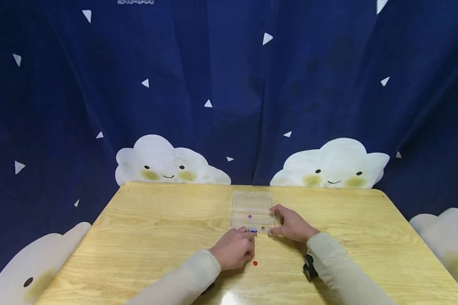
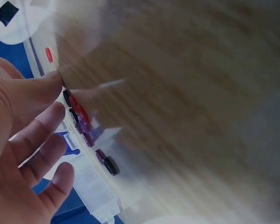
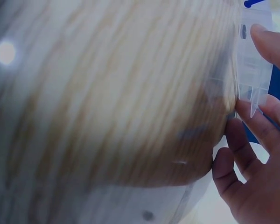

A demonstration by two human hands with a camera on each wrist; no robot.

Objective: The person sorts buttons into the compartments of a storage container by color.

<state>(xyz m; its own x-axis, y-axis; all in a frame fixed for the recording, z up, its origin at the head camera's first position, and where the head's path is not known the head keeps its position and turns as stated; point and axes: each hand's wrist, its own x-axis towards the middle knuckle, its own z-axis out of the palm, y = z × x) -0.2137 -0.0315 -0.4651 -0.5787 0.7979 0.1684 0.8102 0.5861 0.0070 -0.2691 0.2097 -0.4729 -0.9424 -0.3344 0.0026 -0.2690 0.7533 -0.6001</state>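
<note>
A clear plastic box [image 1: 252, 201] lies with its lid open toward the far side of the table. A purple disc [image 1: 249, 216] and a dark disc [image 1: 263, 228] show at it, with a blue piece [image 1: 253, 231] at its front. My right hand [image 1: 293, 224] holds the box's right side, thumb at the near corner and fingers farther back. Near the front left corner is my left hand [image 1: 234, 249], fingers loosely bent. Several red, black and purple discs [image 2: 84, 118] appear beyond its fingertips in the left wrist view; nothing shows held there.
A red disc [image 1: 255, 263] lies on the wooden table [image 1: 168, 220] beside the left hand. Behind the table hangs a dark blue curtain [image 1: 229, 84] with white clouds and triangles. Black wrist straps [image 1: 310, 267] show under the sleeves.
</note>
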